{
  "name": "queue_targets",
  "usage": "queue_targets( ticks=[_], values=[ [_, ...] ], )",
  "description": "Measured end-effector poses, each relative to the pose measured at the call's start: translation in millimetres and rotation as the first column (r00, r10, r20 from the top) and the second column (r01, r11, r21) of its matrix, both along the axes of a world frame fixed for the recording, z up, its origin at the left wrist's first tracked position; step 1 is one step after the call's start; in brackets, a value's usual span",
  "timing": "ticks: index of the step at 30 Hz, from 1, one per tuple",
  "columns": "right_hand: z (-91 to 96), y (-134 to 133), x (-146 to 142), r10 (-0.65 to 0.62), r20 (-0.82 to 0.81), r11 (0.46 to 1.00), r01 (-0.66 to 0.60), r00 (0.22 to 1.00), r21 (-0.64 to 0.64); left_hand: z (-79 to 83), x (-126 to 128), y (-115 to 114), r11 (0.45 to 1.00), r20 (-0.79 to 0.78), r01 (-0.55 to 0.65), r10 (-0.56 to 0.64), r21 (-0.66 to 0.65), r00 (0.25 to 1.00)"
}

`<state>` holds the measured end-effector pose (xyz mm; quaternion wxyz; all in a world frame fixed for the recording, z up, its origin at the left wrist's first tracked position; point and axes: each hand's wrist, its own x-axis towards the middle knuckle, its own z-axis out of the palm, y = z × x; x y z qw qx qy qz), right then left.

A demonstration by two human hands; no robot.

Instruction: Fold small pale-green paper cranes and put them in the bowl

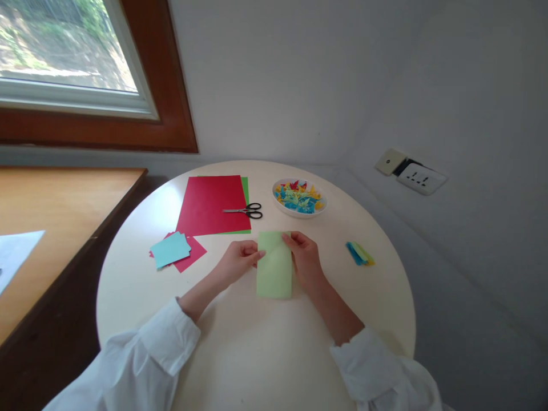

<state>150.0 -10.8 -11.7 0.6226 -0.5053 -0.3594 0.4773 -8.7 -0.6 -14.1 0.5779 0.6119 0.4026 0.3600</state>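
Note:
A folded light green paper lies on the round white table in front of me. My left hand pinches its upper left edge with curled fingers. My right hand grips the upper right edge, thumb on top of the sheet. Both hands sit at the far end of the paper, one on each side.
Black scissors rest on a large red sheet over a green one. Small blue and red squares lie at left. A white bowl holds several coloured folded pieces. Folded blue-green papers lie at right. A wooden ledge adjoins left.

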Motion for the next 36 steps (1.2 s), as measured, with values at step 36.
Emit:
queue_targets(
  ticks=[36],
  values=[
    [-10.7, 6.7, 8.5, 0.043, 0.077, 0.999, -0.043, 0.996, -0.007, 0.0, -8.2, 0.7, 0.991, 0.127, -0.129, 0.134, -0.044, 0.983]
  ],
)
